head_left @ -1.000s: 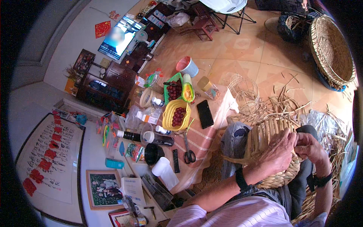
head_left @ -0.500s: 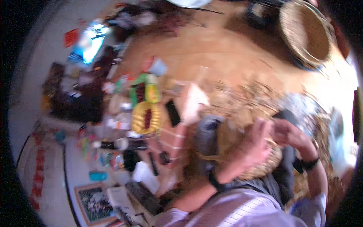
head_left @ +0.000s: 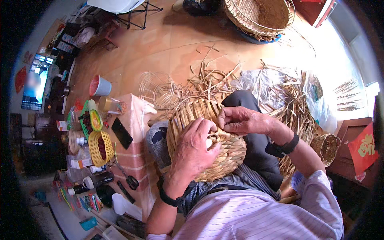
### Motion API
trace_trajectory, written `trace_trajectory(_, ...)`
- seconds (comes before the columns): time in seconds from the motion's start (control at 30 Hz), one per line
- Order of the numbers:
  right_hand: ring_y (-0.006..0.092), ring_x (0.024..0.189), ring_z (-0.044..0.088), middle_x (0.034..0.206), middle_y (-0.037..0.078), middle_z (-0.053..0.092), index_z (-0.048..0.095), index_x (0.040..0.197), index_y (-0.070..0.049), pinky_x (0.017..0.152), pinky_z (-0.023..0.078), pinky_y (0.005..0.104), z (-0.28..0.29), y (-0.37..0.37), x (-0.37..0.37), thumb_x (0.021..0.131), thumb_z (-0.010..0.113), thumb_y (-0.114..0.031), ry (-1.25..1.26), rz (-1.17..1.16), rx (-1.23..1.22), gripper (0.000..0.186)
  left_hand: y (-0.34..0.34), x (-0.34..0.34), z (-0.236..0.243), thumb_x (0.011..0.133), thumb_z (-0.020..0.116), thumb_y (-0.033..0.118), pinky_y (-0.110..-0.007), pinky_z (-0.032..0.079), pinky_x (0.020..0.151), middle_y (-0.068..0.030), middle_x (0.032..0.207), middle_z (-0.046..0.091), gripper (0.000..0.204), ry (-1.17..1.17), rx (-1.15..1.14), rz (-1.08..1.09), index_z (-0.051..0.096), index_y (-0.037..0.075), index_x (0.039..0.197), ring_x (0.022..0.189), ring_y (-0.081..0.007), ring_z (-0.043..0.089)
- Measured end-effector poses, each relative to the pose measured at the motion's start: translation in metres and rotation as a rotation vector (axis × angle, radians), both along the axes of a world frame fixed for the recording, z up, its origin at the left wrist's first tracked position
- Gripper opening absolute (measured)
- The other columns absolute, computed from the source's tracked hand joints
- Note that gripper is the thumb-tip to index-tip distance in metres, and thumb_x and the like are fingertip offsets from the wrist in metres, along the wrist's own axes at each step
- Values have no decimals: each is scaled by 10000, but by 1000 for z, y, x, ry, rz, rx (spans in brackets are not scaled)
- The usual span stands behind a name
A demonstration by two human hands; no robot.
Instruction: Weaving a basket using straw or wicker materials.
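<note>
Taking the clock from the middle of the woven basket (head_left: 229,158) on the lap, with twelve pointing away from the wearer, the left hand (head_left: 195,150) lies across it toward eight, palm down and fingers curled on the weave, gripping it. The right hand (head_left: 250,120) reaches in from two, thumb and forefinger pinching at the weave; whether a single strand sits between them is too small to tell. Both sets of fingertips meet just above the middle, so neither hand is clearly nearer. The basket is rounded, with no plain long axis: flat slats show from ten to twelve, tight braid toward five. The dark trouser leg (head_left: 260,156) bounds it at three, and at nine the cloth-covered table (head_left: 138,120) comes close to the other knee, with scissors (head_left: 131,182) toward eight and a phone (head_left: 122,133) at nine. On the floor, a wire frame (head_left: 160,90) lies between ten and eleven, loose strips (head_left: 216,82) at twelve, a straw heap (head_left: 296,104) at two and a small basket (head_left: 325,150) at three. Farther off, past floor tiles, a large basket (head_left: 256,16) stands toward one and a white chair (head_left: 120,5) at eleven.
</note>
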State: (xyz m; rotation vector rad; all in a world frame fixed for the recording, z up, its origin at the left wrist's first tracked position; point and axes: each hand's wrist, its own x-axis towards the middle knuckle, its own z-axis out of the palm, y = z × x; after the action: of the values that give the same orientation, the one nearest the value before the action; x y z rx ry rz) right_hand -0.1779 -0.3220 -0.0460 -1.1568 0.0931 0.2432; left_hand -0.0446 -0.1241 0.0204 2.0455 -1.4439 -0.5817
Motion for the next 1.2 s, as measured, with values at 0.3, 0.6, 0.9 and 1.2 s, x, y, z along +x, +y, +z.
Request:
trace_trajectory(0.3,6,851,520,917,-92,599,632,1105,-70,719,438,202,-9,6,-4,1046,672,-62,-58,-75,37,72,-4,-9,-9,765,768,120,-481,521,870,-161,959,624,331,-272,-107,-15,576,59,1028,952,-388,645)
trace_trajectory(0.6,39,932,527,998,-70,608,650,1142,-55,793,476,245,-21,6,-12,1036,669,-112,-90,-95,-111,122,-4,-12,-10,792,760,143,-509,508,840,-168,928,630,290,-215,-83,29,577,59,1001,916,-397,642)
trace_trajectory(0.9,37,840,563,947,-58,646,648,1074,-77,720,440,219,4,12,-11,967,761,-59,58,-188,56,156,-11,-19,-19,793,745,156,-521,471,935,-200,945,662,306,-120,-135,131,550,36,997,974,-407,660)
trace_trajectory(1.2,50,853,595,922,-53,647,635,1028,-90,748,480,230,-3,22,-7,886,872,-101,-24,-245,20,276,-8,-4,-33,779,734,53,-509,511,801,-180,894,648,236,41,-131,125,570,48,949,892,-407,658)
